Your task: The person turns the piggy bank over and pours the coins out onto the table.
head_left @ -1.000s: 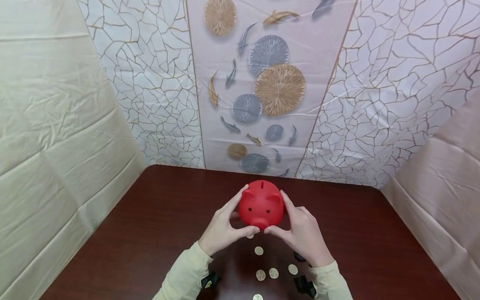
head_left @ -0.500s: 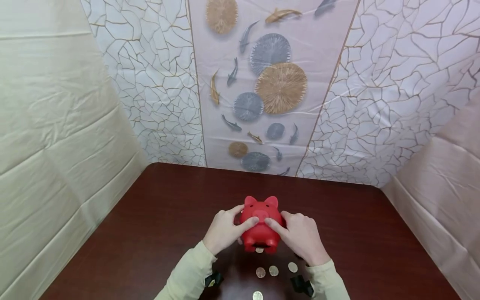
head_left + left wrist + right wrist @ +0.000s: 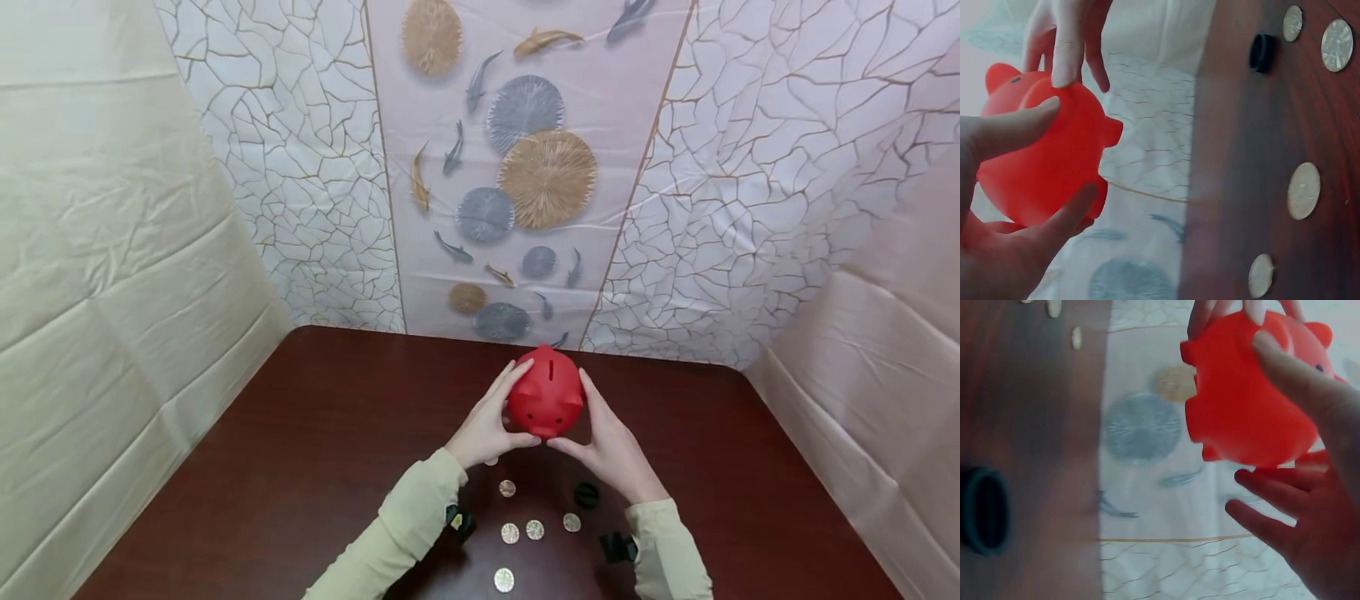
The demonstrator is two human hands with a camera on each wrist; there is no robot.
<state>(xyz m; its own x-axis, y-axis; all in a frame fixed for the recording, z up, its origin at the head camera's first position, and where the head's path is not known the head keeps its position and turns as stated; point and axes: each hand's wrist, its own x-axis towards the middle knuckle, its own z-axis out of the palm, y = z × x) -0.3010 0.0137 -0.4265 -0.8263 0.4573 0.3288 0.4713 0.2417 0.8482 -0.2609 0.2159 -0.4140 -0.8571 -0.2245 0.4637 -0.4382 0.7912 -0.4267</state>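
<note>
A red piggy bank is raised above the dark wooden table, its coin slot on top and snout facing me. My left hand holds it from the left, thumb at the snout and fingers along its side. On the other side my right hand grips it, its thumb near the left one. In the left wrist view the piggy bank hangs clear of the tabletop, with stubby feet showing. The right wrist view shows the piggy bank between both hands.
Several coins, one a coin near the front, lie scattered on the table below the hands. A round black plug-like cap lies to their right, and its hollow ring shows in the right wrist view. Patterned cloth hangs behind.
The piggy bank tipped snout-up, showing its feet, then tilted back so its slot shows again. Both hands moved with it, and it is now slightly higher and farther right.
</note>
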